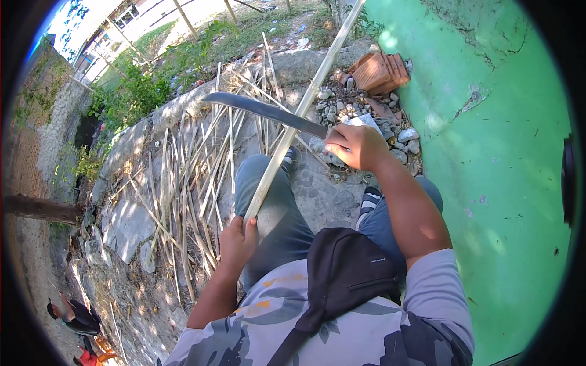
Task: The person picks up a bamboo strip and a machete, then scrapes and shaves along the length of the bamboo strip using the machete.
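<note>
**Holding a bamboo stick and a long knife over the knees**

Sitting low, the person wears a camouflage shirt (pixel 342 329) with a black bag (pixel 348 271) slung across the chest. Just beyond it, the left hand (pixel 238 241) is closed around the lower end of a long pale bamboo stick (pixel 293 125), fingers wrapped tight with the thumb on top. The stick slants up and away over the left knee of the blue jeans (pixel 274 213), reaching toward the top of the view. Farther out, the right hand (pixel 357 146) is clenched in a fist around the handle of a long knife (pixel 262 110). Its dark curved blade points left and crosses the stick; whether it touches the stick cannot be told. Past the feet, a heap of split bamboo strips (pixel 195 165) lies on the stone ground (pixel 131 222). Rubble (pixel 397 137) and a broken clay block (pixel 378 70) sit against the green wall (pixel 488 152) on the right.
</note>
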`<state>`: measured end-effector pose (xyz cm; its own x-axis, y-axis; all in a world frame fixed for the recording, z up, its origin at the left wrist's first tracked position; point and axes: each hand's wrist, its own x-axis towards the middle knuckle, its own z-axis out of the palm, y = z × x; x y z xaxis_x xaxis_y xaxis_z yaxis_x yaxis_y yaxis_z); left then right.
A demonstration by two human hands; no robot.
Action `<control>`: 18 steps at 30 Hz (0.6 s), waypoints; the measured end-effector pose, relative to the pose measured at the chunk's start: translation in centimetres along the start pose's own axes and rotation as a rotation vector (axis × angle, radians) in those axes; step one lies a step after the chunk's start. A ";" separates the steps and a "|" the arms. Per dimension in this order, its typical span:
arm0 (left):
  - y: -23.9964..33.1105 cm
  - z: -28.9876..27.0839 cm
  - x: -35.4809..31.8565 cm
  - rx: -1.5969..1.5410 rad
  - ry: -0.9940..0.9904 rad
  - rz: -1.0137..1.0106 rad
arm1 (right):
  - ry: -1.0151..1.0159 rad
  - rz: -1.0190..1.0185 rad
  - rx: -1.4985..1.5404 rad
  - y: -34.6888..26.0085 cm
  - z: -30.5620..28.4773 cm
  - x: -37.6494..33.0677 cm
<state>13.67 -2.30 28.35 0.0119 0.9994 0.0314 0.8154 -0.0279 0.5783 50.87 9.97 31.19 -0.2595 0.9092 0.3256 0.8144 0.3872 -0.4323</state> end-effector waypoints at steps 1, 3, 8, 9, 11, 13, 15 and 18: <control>-0.2 0.2 0.0 -0.010 0.010 -0.005 | 0.001 0.000 0.001 -0.2 0.0 0.1; -0.3 0.1 0.0 -0.017 0.017 -0.008 | 0.001 -0.082 -0.083 -1.1 0.1 0.3; -0.6 0.0 0.0 -0.062 -0.025 -0.058 | -0.059 -0.229 -0.059 -2.9 -0.5 0.1; -0.7 0.1 0.0 -0.060 -0.020 -0.066 | -0.077 -0.288 -0.097 -3.0 -0.5 0.2; -0.6 0.1 -0.3 -0.135 -0.010 -0.057 | -0.065 -0.170 -0.087 -1.3 -1.0 0.7; -0.2 -0.2 -0.4 -0.154 -0.033 -0.059 | -0.050 -0.045 -0.086 1.4 -1.4 0.9; 0.1 0.1 0.7 -0.182 -0.041 -0.043 | 0.136 0.158 -0.036 4.4 -1.0 1.6; -0.7 0.0 0.4 -0.114 -0.054 -0.039 | 0.122 0.187 -0.062 2.7 -0.5 1.2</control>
<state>13.13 -1.90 27.94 0.0154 0.9993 -0.0350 0.7444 0.0119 0.6676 53.06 12.03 30.87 -0.0397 0.9375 0.3458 0.8736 0.2005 -0.4433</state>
